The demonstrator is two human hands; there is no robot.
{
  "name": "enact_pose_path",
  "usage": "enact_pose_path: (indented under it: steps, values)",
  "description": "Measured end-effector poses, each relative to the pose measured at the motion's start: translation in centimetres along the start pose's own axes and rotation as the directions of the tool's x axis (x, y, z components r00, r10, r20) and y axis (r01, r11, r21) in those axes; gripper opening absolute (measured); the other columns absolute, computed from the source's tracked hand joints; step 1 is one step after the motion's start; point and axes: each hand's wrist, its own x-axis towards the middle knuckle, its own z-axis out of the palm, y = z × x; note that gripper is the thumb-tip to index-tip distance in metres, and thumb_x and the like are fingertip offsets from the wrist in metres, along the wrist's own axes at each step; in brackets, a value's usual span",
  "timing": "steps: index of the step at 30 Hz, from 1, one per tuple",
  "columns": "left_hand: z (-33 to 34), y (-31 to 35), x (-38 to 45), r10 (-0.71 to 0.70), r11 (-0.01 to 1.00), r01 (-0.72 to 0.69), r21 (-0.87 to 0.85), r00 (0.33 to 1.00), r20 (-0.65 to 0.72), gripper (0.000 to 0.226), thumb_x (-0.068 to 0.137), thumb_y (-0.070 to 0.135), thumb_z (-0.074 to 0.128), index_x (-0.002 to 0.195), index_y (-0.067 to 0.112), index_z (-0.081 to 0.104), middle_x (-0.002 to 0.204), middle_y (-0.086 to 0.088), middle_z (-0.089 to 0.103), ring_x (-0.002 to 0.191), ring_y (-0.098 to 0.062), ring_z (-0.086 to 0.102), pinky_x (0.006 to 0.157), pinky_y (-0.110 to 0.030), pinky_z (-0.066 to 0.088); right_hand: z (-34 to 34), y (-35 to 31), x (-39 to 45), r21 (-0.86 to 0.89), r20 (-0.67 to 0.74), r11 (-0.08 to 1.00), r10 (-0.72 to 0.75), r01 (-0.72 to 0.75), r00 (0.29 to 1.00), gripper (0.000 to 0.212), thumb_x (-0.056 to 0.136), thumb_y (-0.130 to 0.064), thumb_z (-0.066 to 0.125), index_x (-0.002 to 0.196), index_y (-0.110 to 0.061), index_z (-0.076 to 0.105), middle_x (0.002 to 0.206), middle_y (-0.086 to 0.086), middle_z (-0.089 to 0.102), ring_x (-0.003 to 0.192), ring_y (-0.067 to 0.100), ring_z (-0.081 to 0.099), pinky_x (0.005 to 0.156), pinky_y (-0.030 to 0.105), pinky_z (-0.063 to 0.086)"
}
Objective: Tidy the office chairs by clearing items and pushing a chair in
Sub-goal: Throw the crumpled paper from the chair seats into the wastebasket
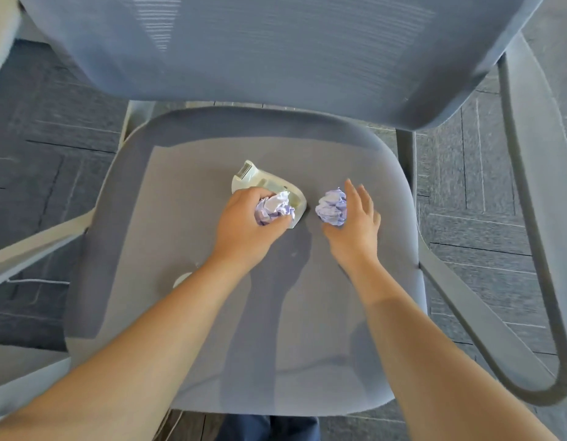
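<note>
We are seeing a crumpled lilac-white paper ball [274, 207] being clenched in the left hand [244, 221] at frame centre; beside it the right hand [355, 224] is lying spread against a second paper ball [332, 206], not closed; a white tape dispenser [259, 183] is pointing upper left; all are resting on the grey fabric chair seat [180, 202].

grey chair seat [193, 313] bears a white tape dispenser [259, 181] and crumpled paper ball [332, 206].
</note>
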Motion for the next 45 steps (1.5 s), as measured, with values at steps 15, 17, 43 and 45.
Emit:
enact_pose_path:
  steps: [15,17,43,45]
  values:
    - [-3.7,3.5,-2.2,-0.140,0.970,0.132,-0.205,0.990,-0.027,0.020,0.076,0.018,0.065,0.094,0.022,0.057,0.104,-0.003,0.065,0.086,-0.018,0.060,0.071,-0.021,0.045,-4.6,-5.7,-3.1,0.309,0.065,0.951,-0.047,0.024,0.997,0.043,0.081,-0.013,0.061,0.122,-0.017,0.049,0.122,0.003,0.053,0.089,0.013,0.051,0.060,0.010,0.040]
    - [-6.0,5.2,-3.5,-0.126,0.961,0.108,-0.255,0.990,-0.057,0.014,0.078,0.015,0.064,0.080,0.025,0.055,0.083,0.005,0.065,0.066,-0.002,0.061,0.061,-0.014,0.046,-6.1,-8.3,-4.4,0.311,0.094,0.947,-0.114,0.079,0.989,0.042,0.082,-0.018,0.063,0.122,-0.017,0.050,0.117,0.002,0.057,0.092,0.014,0.051,0.056,0.004,0.040]
    - [-27.1,-0.9,-45.0,-0.581,0.804,0.108,-0.585,0.356,-0.732,0.030,0.086,0.007,0.054,0.060,0.016,0.043,0.041,0.009,0.058,0.047,-0.001,0.055,0.045,-0.008,0.040,4.5,-27.6,-38.6,0.383,0.720,0.694,-0.637,0.609,0.274,0.020,0.080,-0.015,0.064,0.096,-0.014,0.052,0.084,-0.010,0.056,0.082,0.014,0.053,0.059,0.015,0.038]
    - [-26.6,-3.7,-47.8,-0.636,0.769,0.139,-0.624,0.267,-0.724,0.029,0.086,0.014,0.056,0.060,0.020,0.044,0.052,0.009,0.055,0.055,-0.006,0.052,0.052,-0.014,0.039,7.0,-26.8,-41.4,0.361,0.766,0.693,-0.602,0.623,0.225,0.019,0.081,-0.015,0.062,0.096,-0.014,0.051,0.088,-0.006,0.056,0.084,0.016,0.052,0.061,0.017,0.039]
